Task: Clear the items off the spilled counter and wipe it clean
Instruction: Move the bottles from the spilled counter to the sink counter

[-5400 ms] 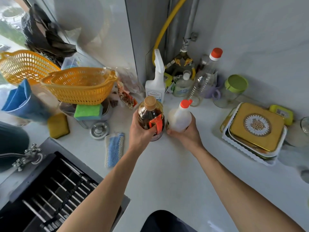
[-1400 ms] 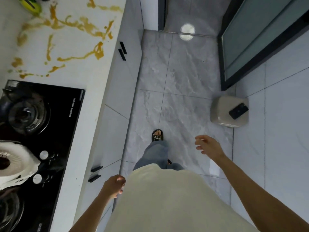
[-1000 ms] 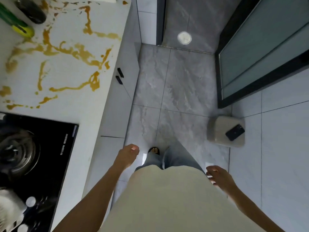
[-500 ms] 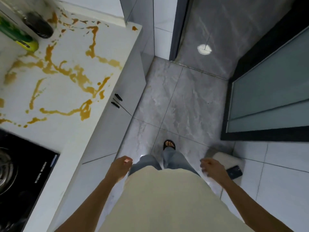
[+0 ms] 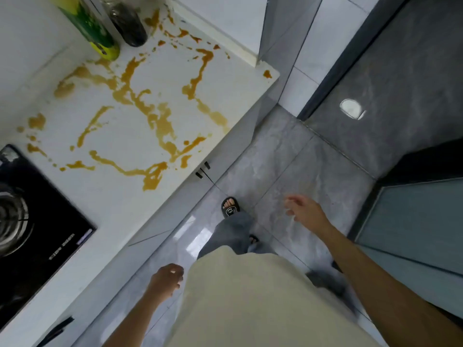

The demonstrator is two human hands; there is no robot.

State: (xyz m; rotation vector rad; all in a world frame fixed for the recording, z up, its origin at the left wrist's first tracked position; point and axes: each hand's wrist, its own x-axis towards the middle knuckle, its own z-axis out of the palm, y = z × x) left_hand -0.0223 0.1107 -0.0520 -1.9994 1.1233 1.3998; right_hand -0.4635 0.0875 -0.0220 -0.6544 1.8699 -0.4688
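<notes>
Spilled brown sauce (image 5: 150,121) is seen streaked across the white table (image 5: 120,211) at left, beyond the black stove (image 5: 37,234). Nearest, the left hand (image 5: 164,280) hangs over the floor (image 5: 288,159) beside the table edge, fingers loosely curled, nothing held. The right hand (image 5: 304,211) is raised farther off, fingers spread. At the far left, a green bottle (image 5: 87,26) and a dark bottle (image 5: 127,21) are stood on the table.
</notes>
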